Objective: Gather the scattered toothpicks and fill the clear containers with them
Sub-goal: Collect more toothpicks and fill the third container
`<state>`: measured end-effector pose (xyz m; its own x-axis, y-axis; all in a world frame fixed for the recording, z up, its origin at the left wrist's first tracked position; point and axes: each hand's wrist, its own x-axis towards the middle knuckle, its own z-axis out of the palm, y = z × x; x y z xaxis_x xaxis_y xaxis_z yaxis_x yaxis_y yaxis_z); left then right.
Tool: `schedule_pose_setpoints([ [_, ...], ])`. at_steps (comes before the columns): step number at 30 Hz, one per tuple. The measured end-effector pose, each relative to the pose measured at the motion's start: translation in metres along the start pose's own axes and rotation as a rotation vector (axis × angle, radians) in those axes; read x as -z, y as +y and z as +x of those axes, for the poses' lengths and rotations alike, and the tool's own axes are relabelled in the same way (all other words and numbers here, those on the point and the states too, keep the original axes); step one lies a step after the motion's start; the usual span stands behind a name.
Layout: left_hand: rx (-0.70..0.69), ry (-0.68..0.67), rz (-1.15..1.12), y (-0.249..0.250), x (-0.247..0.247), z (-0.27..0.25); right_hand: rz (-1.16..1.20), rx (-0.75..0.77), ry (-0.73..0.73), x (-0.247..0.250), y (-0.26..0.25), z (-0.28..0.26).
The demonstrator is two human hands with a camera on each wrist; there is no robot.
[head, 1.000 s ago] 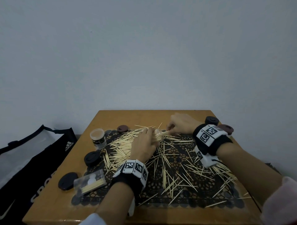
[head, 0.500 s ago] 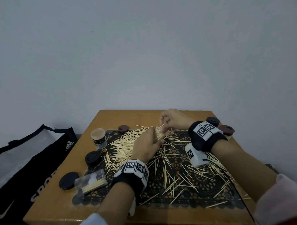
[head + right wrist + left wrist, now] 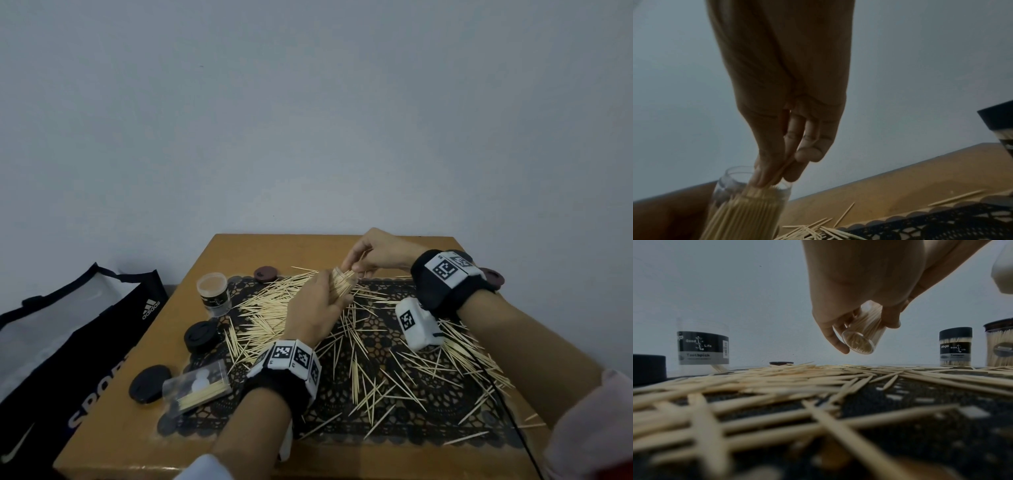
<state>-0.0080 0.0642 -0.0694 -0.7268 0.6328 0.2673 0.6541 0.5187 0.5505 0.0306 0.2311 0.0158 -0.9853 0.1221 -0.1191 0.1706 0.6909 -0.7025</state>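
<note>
A small clear jar [image 3: 342, 286], already packed with toothpicks, is gripped by the left hand [image 3: 317, 308] and held tilted above the black lace mat [image 3: 428, 394], just above centre in the head view. In the left wrist view the fingers are seen curled round its wall, its round base [image 3: 857, 343] turned toward the camera. A few toothpicks are pinched between thumb and fingertips of the right hand [image 3: 376, 255] at the jar's open mouth [image 3: 756, 180]; how far they have gone in is hard to judge from the blurred wrist picture. Loose toothpicks [image 3: 270, 308] lie scattered over the mat, thickest left of centre. An open labelled jar [image 3: 213, 293] stands at the mat's upper left corner, with black lids [image 3: 200, 336] below it on the wooden table [image 3: 239, 250].
</note>
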Motion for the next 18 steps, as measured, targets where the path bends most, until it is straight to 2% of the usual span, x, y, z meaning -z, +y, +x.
schedule_pose_setpoints([
  [8, -0.017, -0.002, -0.033, 0.0, -0.002, 0.0, -0.041, 0.033, 0.145, -0.011, -0.012, 0.003],
  [12, 0.005, 0.024, -0.025, -0.002, -0.003, 0.001, 0.132, 0.033, 0.152, -0.006, -0.015, 0.0],
  [16, 0.018, 0.053, -0.032, -0.001, -0.001, -0.001, 0.084, 0.073, 0.122, 0.0, -0.014, -0.003],
  [18, 0.015, 0.056, -0.036, -0.001, -0.001, 0.0, 0.08, 0.089, 0.159, -0.003, -0.015, -0.003],
])
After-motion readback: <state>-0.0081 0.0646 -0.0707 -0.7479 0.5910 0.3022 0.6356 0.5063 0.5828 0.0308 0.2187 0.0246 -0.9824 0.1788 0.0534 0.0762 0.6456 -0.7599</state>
